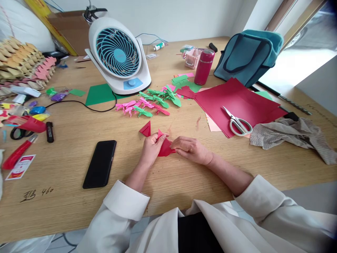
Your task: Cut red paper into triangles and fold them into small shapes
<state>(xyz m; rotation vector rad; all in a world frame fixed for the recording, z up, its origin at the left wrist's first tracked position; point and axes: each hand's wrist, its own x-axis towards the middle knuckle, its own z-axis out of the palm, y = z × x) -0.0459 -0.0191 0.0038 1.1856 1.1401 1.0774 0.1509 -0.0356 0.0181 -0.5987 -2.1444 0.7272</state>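
A red sheet of folded paper (165, 149) is held between my two hands, just above the wooden table. My left hand (152, 148) pinches its left side, thumb on top, and a pointed tip sticks up beside the thumb. At its right edge, the fingers of my right hand (191, 149) are closed on the paper; their tips partly cover it. Just beyond my left hand lies a small red folded paper triangle (145, 129). Farther back are several folded paper figures in green (172, 96), pink (126, 106) and red (160, 110).
A white fan (119, 52) stands at the back, its cord (79, 104) trailing left. Scissors (238, 123) lie on red paper sheets (231, 98) at right, near a cloth (289, 135), a red flask (204, 67) and a teal bag (247, 58). A phone (100, 164) lies at left.
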